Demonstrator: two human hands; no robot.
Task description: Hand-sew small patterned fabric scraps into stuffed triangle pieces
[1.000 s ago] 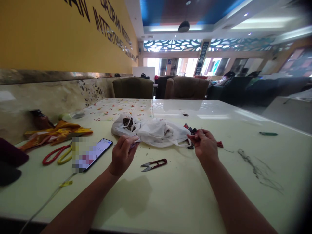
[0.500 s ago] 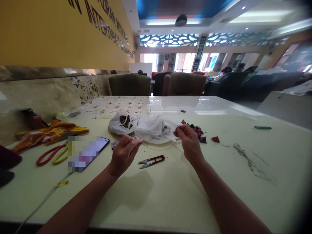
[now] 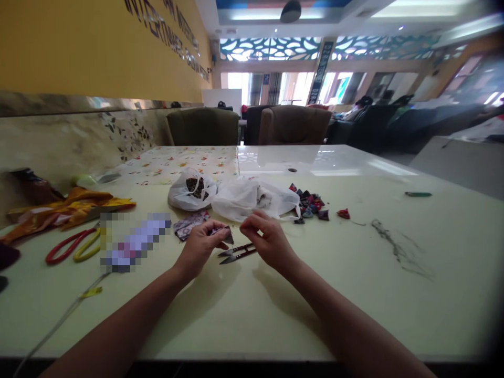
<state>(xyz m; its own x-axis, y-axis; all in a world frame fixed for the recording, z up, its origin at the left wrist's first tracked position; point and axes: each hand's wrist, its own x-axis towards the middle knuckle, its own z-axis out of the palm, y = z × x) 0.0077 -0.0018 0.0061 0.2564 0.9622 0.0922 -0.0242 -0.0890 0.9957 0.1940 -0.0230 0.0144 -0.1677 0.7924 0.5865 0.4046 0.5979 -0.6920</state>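
Left hand (image 3: 199, 248) pinches small patterned cloth (image 3: 225, 234) back from table's near edge (image 3: 252, 344); right hand (image 3: 270, 241), pinched narrow, hangs just beside, any hold too small to tell. Snips (image 3: 235, 258) lie below, scissors (image 3: 74, 250) toward table's left edge.

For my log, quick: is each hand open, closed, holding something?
Left hand: closed, holding a small cloth piece.
Right hand: pinched closed; can't tell if holding anything.

Head-worn, the one camera over here looks forward and down across the desk (image 3: 252, 325) from its near edge, close behind the hands (image 3: 271, 241), yet level enough to take in the chairs (image 3: 295, 126) and ceiling (image 3: 354, 26) beyond
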